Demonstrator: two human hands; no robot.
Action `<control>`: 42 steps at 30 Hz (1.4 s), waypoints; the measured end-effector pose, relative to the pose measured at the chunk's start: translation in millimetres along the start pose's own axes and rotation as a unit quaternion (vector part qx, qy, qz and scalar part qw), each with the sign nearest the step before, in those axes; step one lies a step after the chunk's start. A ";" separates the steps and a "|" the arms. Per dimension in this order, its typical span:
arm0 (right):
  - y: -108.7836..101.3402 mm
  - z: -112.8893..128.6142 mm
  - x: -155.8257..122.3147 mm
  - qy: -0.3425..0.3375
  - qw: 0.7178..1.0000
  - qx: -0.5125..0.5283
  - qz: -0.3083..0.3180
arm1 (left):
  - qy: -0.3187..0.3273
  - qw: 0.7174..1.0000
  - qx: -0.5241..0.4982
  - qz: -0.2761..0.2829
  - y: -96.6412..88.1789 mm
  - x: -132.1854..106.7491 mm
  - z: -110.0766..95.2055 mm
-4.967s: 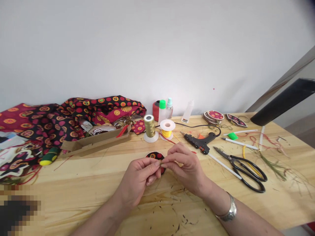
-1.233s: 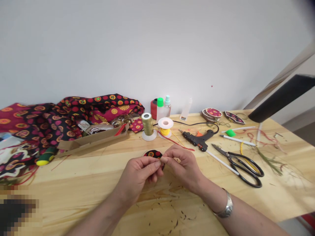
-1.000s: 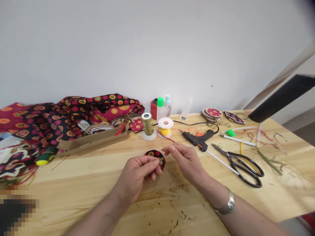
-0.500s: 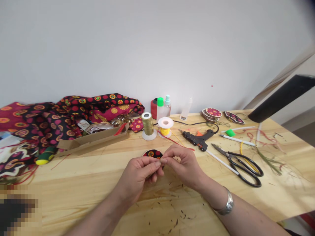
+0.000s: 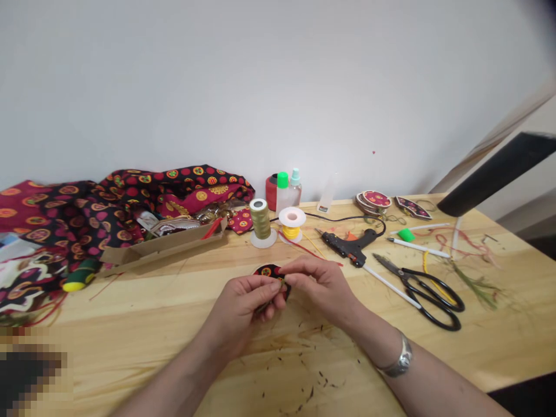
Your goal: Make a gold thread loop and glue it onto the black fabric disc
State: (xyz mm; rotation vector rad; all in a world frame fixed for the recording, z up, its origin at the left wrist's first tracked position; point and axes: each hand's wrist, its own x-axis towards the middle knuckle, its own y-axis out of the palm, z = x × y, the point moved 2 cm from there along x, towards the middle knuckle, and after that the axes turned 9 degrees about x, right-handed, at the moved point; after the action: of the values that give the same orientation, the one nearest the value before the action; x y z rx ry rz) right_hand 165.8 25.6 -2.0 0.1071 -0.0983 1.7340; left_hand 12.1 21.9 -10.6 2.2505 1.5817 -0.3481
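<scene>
My left hand (image 5: 243, 307) is closed around a small rounded piece of black fabric (image 5: 267, 271) with red and orange flower motifs, whose upper edge shows above my fingers. My right hand (image 5: 325, 289), a silver cuff on its wrist, pinches at the piece's right side, its fingertips meeting the left thumb. A tiny bit of green (image 5: 282, 281) peeks out between the fingertips; it looks like thread, but most of it is hidden. Just beyond my hands stand a spool of olive-gold thread (image 5: 261, 223) and a spool of yellow cord (image 5: 292, 230).
To the right lie a black glue gun (image 5: 350, 246) with a white glue stick and black-handled scissors (image 5: 417, 286). Patterned cloth (image 5: 117, 197) and an open cardboard box (image 5: 169, 249) fill the left. Bottles (image 5: 282, 191) stand by the wall. Dark scraps (image 5: 321, 379) litter the near table.
My right hand has shifted slightly left, its fingers bending closer over the fabric piece. The green bit now shows between the fingertips. My left hand has barely moved.
</scene>
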 end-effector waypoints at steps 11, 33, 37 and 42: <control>1.3 0.0 -2.8 0.011 0.999 -0.011 -0.043 | -0.010 1.000 -0.014 0.010 0.4 -2.5 0.6; -1.7 -2.3 -0.8 -0.046 0.996 -0.063 -0.047 | 0.030 0.998 0.044 -0.042 -2.1 -0.8 -0.8; -1.8 2.6 -4.9 -0.191 0.964 -0.176 -0.052 | 0.038 0.996 0.060 -0.061 -0.9 -1.6 -2.5; 2.5 6.2 -8.7 -0.263 0.918 -0.298 0.009 | 0.060 0.992 0.094 -0.057 2.1 -1.9 -4.2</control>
State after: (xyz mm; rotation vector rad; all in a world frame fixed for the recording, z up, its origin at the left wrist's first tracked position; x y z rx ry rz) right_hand 164.9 16.0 3.1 0.1191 -1.0163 1.5840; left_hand 13.4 21.4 -5.8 2.3655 1.8134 -0.4165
